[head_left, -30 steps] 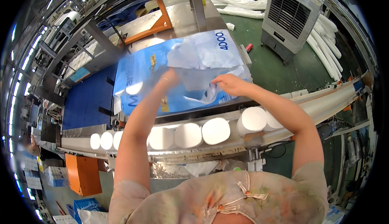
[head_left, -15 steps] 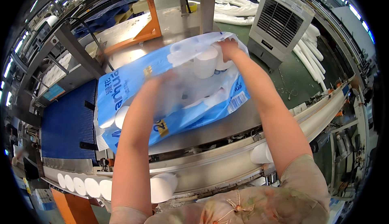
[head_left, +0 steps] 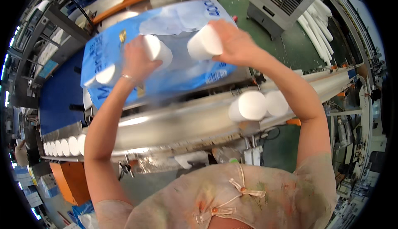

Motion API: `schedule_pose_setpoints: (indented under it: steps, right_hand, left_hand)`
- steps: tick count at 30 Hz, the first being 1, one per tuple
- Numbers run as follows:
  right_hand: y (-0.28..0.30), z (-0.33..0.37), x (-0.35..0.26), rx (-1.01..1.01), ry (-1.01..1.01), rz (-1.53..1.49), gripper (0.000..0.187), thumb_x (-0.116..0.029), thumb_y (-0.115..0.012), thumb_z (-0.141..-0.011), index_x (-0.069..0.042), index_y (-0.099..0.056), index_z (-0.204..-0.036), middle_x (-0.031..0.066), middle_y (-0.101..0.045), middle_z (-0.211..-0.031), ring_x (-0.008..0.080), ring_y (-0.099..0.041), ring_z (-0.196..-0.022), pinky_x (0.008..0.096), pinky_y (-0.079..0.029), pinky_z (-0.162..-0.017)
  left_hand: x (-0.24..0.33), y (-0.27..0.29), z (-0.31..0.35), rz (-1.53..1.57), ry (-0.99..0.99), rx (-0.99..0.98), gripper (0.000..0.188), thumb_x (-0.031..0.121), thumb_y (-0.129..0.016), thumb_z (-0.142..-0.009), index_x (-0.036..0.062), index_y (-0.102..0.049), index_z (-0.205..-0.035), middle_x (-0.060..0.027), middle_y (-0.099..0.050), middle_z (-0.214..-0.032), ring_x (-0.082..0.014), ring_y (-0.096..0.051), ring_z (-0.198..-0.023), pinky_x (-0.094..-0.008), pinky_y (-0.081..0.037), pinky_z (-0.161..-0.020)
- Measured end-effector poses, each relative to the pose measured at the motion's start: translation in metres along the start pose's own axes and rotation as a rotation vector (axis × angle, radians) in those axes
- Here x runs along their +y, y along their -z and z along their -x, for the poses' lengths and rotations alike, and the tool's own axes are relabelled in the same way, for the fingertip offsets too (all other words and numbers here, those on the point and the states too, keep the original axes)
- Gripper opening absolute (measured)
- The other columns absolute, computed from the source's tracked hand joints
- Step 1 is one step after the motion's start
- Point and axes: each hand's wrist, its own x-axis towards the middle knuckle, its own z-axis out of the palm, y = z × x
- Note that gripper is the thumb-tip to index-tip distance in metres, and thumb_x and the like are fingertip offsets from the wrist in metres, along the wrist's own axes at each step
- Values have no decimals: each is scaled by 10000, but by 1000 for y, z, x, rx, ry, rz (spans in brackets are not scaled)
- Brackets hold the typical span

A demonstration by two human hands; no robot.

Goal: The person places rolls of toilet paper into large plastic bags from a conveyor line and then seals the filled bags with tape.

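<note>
A large blue-and-white plastic bag [head_left: 157, 89] lies on its side with its open mouth facing me. My left hand [head_left: 136, 60] grips a white toilet paper roll [head_left: 162, 51], the thumb along its near side. Across the opening, my right hand [head_left: 236, 42] is closed round the outer end of a second white roll [head_left: 203, 43], fingers over the top and thumb underneath. Both rolls are over the bag's mouth. One more roll [head_left: 106, 75] shows at the bag's left end.
Nearer my body runs a pale conveyor [head_left: 178, 123]. Two white rolls [head_left: 251, 105] stand on its right part, with a row of several rolls [head_left: 62, 147] at its left end. A blue belt [head_left: 60, 92] is left of the bag. An air cooler [head_left: 282, 5] stands beyond on the green floor.
My right hand has come from the bag's far right side toward me with a roll. My left hand, blurred over the bag before, now holds a roll. The view has tilted downward.
</note>
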Motion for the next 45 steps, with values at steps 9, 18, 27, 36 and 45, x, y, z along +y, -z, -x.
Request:
schedule_pose_setpoints:
  steps: [9, 18, 27, 36, 45]
  right_hand:
    - [116, 256, 82, -358, -379, 96, 817, -117, -786, -498, -114, -447, -1242, 83, -517, -1163, 316, -503, -1075, 394, -444, -898]
    - [96, 245, 97, -341, -352, -158, 867, -65, -810, -462, -96, -439, -1245, 86, -497, -1191, 314, -468, -1121, 386, -402, -959]
    - [27, 209, 28, -362, 59, -204, 796, -240, -756, -613, -103, -390, -1306, 91, -376, -1349, 279, -410, -1206, 409, -411, -944]
    - [14, 30, -17, -226, -132, -550, 307, -202, -516, -863, 19, -609, -1054, 126, -660, -898, 212, -631, -877, 338, -478, -807]
    - [-127, -77, 104, -284, -152, 412, 400, -177, -541, -747, -3, -587, -1105, 233, -595, -1094, 351, -573, -1008, 424, -447, -872]
  left_hand:
    - [143, -13, 164, 291, -82, -281, 891, 160, -836, -550, 0, -341, -1272, -181, -440, -1209, -333, -391, -1170, -404, -319, -1020]
    - [155, -54, 145, 158, -326, -354, 829, 192, -807, -537, 29, -387, -1234, -167, -461, -1196, -355, -405, -1139, -413, -328, -1008]
    - [83, 14, 175, -120, -202, -398, 965, 266, -797, -588, 92, -268, -1376, -150, -360, -1356, -322, -293, -1295, -440, -200, -1093]
    - [233, 194, 200, 900, -767, -301, 225, 156, -582, -834, 7, -611, -1001, -91, -648, -1006, -251, -598, -1031, -509, -333, -1015]
    - [169, 160, 143, 1073, -878, -188, 352, 71, -562, -762, -34, -521, -1096, -186, -562, -1039, -343, -531, -1017, -439, -392, -937]
